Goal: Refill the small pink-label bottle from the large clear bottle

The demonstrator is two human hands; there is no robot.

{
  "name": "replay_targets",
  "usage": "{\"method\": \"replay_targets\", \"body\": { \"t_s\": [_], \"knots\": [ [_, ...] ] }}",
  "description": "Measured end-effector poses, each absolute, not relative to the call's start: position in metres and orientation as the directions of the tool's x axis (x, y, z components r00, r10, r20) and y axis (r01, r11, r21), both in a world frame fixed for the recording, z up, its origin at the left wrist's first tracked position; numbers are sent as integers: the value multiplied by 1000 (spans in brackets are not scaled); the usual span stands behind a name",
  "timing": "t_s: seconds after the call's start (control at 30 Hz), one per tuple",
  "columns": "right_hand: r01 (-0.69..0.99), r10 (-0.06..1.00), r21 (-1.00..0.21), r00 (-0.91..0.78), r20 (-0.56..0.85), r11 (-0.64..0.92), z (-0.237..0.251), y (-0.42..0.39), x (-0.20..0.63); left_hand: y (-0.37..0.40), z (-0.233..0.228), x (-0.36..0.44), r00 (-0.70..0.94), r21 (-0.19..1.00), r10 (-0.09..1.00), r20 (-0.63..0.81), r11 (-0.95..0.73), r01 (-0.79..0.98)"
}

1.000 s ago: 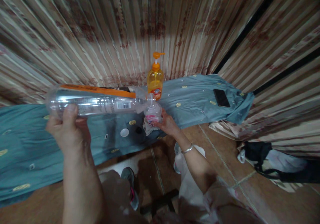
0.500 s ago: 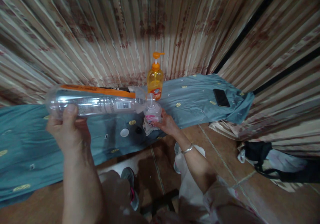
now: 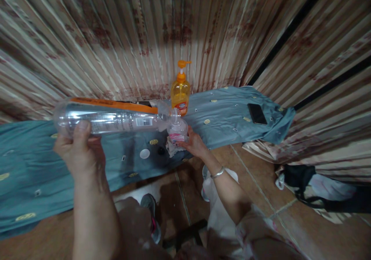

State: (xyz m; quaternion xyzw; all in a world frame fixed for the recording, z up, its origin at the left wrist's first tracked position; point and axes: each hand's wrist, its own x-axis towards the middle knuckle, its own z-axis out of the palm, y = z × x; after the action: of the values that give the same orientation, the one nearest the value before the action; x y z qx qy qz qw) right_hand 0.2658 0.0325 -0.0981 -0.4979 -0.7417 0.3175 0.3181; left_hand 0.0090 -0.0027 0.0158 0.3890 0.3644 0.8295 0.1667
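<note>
My left hand [image 3: 77, 147] grips the base end of a large clear plastic bottle [image 3: 113, 117] with an orange label, held almost level. Its neck points right and meets the mouth of a small clear bottle [image 3: 177, 130] with a pink label. My right hand [image 3: 194, 143] holds that small bottle upright on the blue-grey cloth [image 3: 226, 115]. A white cap [image 3: 144, 154] and a small dark cap [image 3: 160, 151] lie on the cloth below the big bottle.
An orange pump dispenser bottle [image 3: 180, 91] stands at the back against a striped curtain. A dark phone [image 3: 256, 113] lies on the cloth at the right. A black bag [image 3: 301, 178] sits on the tiled floor at lower right.
</note>
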Motion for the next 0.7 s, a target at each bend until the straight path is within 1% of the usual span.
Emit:
{"method": "replay_targets", "body": {
  "t_s": [0.27,0.7],
  "knots": [
    [543,941,-784,-302,152,301,-98,33,266,-2,18,12,-656,761,546,520,-645,67],
    [552,942,-777,-298,155,302,-97,32,265,-3,20,14,-661,764,544,517,-642,69]
  ]
}}
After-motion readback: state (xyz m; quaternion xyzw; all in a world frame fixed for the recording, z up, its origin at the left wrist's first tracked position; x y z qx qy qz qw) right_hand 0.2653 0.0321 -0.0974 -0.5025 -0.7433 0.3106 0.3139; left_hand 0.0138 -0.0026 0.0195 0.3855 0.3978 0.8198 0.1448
